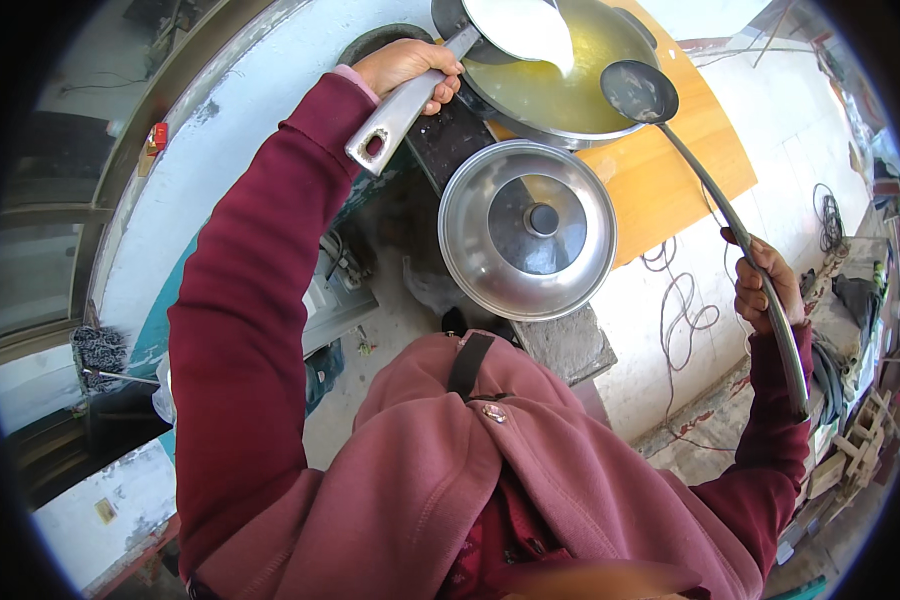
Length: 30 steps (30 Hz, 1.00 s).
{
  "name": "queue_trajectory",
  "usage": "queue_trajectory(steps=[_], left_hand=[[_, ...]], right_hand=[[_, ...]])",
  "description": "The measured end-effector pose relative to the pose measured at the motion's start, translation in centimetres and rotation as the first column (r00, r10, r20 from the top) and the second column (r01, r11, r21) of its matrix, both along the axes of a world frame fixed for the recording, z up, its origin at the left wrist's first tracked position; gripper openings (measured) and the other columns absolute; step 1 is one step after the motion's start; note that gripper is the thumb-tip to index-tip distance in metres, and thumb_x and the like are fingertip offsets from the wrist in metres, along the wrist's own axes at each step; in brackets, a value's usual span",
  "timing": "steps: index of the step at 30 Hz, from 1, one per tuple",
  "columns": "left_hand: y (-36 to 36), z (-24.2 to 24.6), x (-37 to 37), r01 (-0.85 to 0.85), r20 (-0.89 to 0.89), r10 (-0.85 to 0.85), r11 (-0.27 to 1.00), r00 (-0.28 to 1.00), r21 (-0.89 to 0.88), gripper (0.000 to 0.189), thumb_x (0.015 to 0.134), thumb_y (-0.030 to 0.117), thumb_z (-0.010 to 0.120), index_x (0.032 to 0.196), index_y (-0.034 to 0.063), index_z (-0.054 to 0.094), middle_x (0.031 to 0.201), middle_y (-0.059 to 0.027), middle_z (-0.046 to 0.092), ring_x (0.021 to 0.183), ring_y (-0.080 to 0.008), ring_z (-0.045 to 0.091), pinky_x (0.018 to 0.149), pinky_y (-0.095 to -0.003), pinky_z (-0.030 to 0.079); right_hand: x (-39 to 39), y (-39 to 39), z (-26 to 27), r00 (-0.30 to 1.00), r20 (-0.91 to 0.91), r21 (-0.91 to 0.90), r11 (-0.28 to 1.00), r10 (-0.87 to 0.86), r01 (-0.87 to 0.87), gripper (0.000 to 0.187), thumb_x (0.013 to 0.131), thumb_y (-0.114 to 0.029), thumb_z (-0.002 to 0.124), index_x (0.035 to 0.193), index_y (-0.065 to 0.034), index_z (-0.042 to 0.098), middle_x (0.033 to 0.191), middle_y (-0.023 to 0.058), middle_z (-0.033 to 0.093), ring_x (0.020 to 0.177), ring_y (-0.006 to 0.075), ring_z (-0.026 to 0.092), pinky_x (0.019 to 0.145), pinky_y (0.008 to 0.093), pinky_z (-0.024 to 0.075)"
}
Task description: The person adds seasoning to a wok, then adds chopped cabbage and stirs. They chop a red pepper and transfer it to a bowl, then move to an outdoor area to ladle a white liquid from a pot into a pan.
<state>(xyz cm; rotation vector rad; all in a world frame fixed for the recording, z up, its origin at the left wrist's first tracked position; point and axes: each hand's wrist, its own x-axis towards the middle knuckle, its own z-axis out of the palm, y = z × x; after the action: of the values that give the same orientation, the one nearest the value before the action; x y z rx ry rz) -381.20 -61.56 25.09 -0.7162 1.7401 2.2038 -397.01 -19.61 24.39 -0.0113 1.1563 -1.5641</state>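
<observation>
My left hand grips the flat metal handle of a saucepan, tilted over a large metal pot at the top. White liquid fills the saucepan and runs over its lip towards the pot, which holds yellowish, cloudy liquid. In my right hand is the long handle of a metal ladle; its bowl hangs over the pot's right rim. A round metal lid with a glass centre and a black knob lies just below the pot.
An orange-yellow wooden board extends right of the pot. A grey stone block is partly under the lid. Thin cables lie looped to the right. A white wall with a window frame runs along the left, and clutter stands at the far right.
</observation>
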Motion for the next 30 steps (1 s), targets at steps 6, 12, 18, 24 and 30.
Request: queue_trajectory(steps=[6,12,18,24,30], left_hand=[[-0.3,-0.1,-0.7,-0.019,0.022,0.026,0.961,0.999,-0.276,0.012,0.078,0.013,0.051,0.071,0.0041,0.048,0.061,-0.0018,0.049,0.046,-0.006,0.046,0.039,-0.0201,0.04],[-0.5,0.4,-1.4,-0.015,-0.011,0.01,0.839,1.0,-0.543,0.014,0.075,0.013,0.052,0.065,0.0048,0.047,0.054,-0.002,0.048,0.043,-0.008,0.047,0.039,-0.0214,0.039],[-0.5,0.9,-1.9,0.042,0.042,-0.01,0.486,0.999,-0.873,0.022,0.067,0.013,0.056,0.073,-0.0082,0.054,0.063,-0.0189,0.057,0.055,-0.0209,0.059,0.053,-0.0311,0.047],[0.7,1.3,-1.5,0.064,0.077,-0.063,-0.184,0.995,-0.981,0.022,0.07,0.009,0.049,0.089,-0.0042,0.048,0.079,-0.0274,0.057,0.077,-0.0405,0.056,0.071,-0.0451,0.044],[0.7,0.6,-1.2,0.091,0.155,-0.159,-0.349,0.975,-0.933,0.019,0.07,0.007,0.047,0.087,-0.0017,0.045,0.079,-0.0292,0.056,0.073,-0.042,0.056,0.067,-0.0486,0.044]], right_hand=[[0.0,-0.2,-0.3,1.0,-0.017,0.025,1.0,-0.001,0.001,0.037,0.086,-0.016,0.041,0.117,0.0025,0.035,0.05,-0.0019,0.037,0.031,0.0045,0.029,0.027,0.0183,0.0234],[0.0,-0.4,-0.6,1.0,-0.003,-0.004,1.0,0.019,-0.019,0.035,0.086,-0.016,0.041,0.116,0.0017,0.036,0.05,-0.0017,0.038,0.031,0.0045,0.028,0.027,0.018,0.023],[0.0,-0.8,-0.9,1.0,-0.002,-0.016,1.0,0.02,-0.02,0.033,0.086,-0.016,0.041,0.115,0.0004,0.038,0.05,-0.0021,0.037,0.031,0.0043,0.027,0.027,0.0181,0.0227],[0.0,-0.9,-1.0,0.999,-0.03,-0.024,0.999,0.027,-0.028,0.033,0.085,-0.016,0.042,0.114,-0.0005,0.039,0.05,-0.003,0.037,0.031,0.0041,0.027,0.027,0.018,0.0228],[0.2,-0.9,-0.9,0.999,-0.05,-0.012,1.0,-0.001,0.001,0.033,0.086,-0.017,0.042,0.114,-0.0006,0.039,0.051,-0.0033,0.037,0.032,0.0038,0.028,0.028,0.0177,0.0228]])
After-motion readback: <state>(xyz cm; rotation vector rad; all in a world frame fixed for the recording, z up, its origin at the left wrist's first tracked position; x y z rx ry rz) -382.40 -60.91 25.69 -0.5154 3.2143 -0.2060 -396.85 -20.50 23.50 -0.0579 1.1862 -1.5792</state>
